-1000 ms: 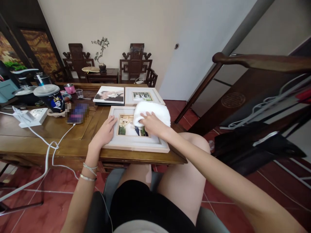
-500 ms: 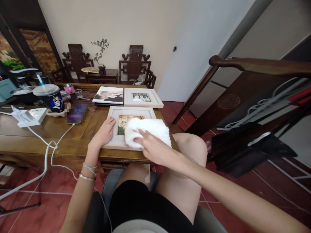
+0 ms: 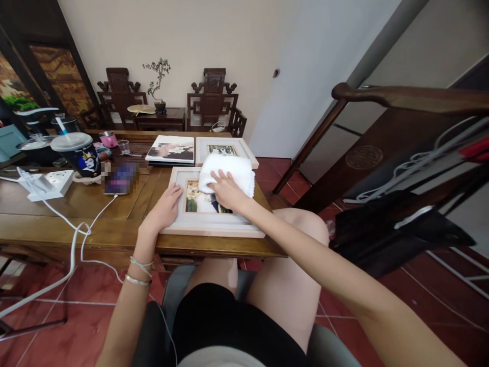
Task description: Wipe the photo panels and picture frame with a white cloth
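A pale picture frame [image 3: 214, 230] with a wide white border lies flat at the table's front edge, its photo partly covered. My left hand [image 3: 165, 208] grips the frame's left side, fingers over the rim. On the upper right part of the frame my right hand [image 3: 229, 192] presses a folded, fluffy white cloth [image 3: 233, 168], fingers curled into its near edge. The cloth also overlaps the near side of a second picture frame [image 3: 246, 153] behind. Beside that one lies a stack topped by a photo panel [image 3: 171, 149], its picture partly blurred.
On the wooden table [image 3: 133, 227] to the left are a phone [image 3: 120, 179] on a charging cable, a lidded drink cup [image 3: 82, 158], a white power strip [image 3: 51, 182], a pink cup [image 3: 108, 139] and a small clear cup [image 3: 123, 147]. A wooden chair [image 3: 416, 99] stands right.
My right hand has slid the cloth away from me, up to the frame's far edge, uncovering the lower right of the photo. My left hand has stayed in place.
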{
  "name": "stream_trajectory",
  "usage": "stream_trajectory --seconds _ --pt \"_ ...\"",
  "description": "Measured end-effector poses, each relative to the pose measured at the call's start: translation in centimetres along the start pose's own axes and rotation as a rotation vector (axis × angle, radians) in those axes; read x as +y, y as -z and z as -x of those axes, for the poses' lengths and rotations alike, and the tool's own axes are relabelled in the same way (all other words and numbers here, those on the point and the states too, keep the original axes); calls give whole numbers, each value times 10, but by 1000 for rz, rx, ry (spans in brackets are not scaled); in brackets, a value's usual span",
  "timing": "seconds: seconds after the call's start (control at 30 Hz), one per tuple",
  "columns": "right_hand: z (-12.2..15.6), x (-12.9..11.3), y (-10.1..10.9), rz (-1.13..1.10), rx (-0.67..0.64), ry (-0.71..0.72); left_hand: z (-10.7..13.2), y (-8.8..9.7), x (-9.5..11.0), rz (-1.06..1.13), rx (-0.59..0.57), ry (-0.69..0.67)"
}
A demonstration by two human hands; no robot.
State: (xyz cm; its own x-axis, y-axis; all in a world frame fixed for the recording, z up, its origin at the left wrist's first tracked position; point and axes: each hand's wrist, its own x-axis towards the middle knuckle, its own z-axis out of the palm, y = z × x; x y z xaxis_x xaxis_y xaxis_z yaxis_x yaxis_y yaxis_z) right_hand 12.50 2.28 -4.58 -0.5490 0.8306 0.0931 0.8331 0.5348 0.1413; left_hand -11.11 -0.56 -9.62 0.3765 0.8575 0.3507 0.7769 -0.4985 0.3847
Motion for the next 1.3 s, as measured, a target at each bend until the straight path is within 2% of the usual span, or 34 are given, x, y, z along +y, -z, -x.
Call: stream_trajectory --seconds 0.1,0.27,0.37,0.47,0.57,0.73,0.87,0.97,1.07,1.2,1.3 --pt "23 -13 15 -17 -78 56 0 0 1 5 4 -3" --pt "71 -36 66 -145 -312 154 0 0 3 -13 -1 11" --pt "88 -44 85 -209 -353 210 0 0 2 -8 -3 17" --pt "91 -50 81 -249 -315 195 1 0 2 -3 0 13" --pt "79 -48 57 -197 -190 139 1 1 2 -7 -14 12" --pt "37 -21 14 -113 23 42 0 2 1 -4 -21 11" --pt "6 -1 3 -84 61 -41 0 1 0 -14 -30 2" --pt "-1 -2 4 -61 26 -31 -1 1 0 -23 -32 -6" --pt "12 -13 12 -54 -38 27 -1 1 1 -21 -22 0" --pt "47 -28 37 -102 -138 131 0 1 2 -8 -14 10" --pt "68 -33 63 -198 -293 225 0 2 3 2 -14 9"
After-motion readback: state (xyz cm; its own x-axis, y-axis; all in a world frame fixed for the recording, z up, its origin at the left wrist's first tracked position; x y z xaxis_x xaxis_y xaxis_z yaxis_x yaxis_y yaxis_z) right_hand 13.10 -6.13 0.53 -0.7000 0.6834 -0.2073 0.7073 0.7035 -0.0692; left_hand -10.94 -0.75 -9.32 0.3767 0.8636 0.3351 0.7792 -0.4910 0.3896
